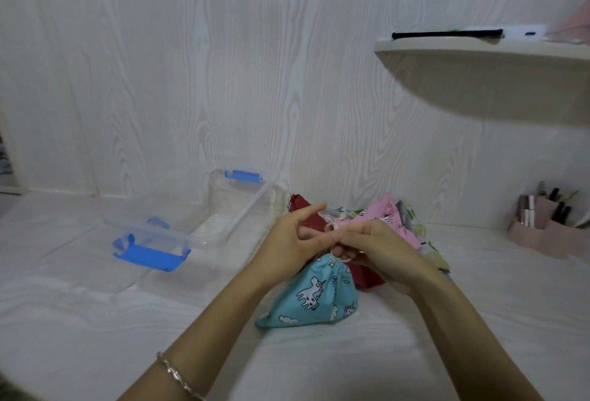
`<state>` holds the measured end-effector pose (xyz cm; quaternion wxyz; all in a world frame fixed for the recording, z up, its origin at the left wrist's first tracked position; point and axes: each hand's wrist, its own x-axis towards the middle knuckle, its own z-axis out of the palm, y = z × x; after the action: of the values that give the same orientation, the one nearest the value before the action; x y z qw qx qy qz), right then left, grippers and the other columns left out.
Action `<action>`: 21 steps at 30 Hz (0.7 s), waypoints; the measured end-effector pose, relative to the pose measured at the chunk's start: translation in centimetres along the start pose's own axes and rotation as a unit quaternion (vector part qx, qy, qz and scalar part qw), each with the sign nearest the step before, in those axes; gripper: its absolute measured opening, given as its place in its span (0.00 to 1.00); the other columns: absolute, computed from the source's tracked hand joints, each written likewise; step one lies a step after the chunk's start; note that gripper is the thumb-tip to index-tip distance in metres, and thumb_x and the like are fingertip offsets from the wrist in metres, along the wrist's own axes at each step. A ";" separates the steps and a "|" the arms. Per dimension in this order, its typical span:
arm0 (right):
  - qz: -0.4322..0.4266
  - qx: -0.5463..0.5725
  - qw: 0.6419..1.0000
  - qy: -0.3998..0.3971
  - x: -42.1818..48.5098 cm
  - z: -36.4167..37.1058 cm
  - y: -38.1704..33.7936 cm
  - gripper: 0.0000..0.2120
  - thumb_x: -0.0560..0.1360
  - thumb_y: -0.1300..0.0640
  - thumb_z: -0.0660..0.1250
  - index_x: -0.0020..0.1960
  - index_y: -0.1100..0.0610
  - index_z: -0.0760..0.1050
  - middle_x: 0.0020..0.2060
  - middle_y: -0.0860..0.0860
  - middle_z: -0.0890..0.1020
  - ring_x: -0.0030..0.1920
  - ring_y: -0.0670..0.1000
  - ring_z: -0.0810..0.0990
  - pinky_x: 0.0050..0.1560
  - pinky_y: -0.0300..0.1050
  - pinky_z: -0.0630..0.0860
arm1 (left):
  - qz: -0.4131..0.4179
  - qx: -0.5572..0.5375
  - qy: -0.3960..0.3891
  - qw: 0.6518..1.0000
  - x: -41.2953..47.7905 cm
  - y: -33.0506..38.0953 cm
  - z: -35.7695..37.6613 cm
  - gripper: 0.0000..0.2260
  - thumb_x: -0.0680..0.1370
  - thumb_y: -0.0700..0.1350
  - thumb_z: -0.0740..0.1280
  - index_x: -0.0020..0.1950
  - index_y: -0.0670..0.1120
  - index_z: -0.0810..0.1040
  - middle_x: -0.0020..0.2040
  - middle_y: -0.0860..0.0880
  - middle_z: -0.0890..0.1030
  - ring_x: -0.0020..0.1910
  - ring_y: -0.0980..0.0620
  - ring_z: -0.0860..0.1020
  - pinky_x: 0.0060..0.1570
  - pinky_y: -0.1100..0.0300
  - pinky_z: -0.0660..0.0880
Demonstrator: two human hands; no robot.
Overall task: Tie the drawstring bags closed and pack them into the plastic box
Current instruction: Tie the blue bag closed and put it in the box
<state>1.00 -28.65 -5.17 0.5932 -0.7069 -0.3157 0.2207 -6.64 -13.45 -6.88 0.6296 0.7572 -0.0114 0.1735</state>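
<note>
Back wall: white wood-grain panelling (191,65), full width; bright glare patch high at centre. White wood-grain worktop (79,321) meets the wall along its far edge. Upper right: white rounded wall shelf (479,49), soft shadow on the wall beneath; long flat black object (447,34) lies on it. Worktop's far right corner: pink plastic desk organiser (542,237), upright tubes inside, against the wall.
</note>
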 end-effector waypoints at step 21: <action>-0.054 -0.007 0.998 0.028 0.1 -0.3 0.6 0.03 0.73 0.63 0.71 0.45 0.61 0.82 0.40 0.62 0.85 0.46 0.56 0.84 0.59 0.51 0.77 | -0.030 0.069 -0.052 0.996 -0.3 0.6 -1.2 0.06 0.76 0.43 0.71 0.46 0.41 0.84 0.37 0.48 0.82 0.33 0.60 0.77 0.33 0.68 0.71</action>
<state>1.42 -28.84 -5.70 0.6077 -0.6990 -0.3381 0.1666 -7.33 -12.45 -6.23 0.5794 0.8068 -0.0092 0.1155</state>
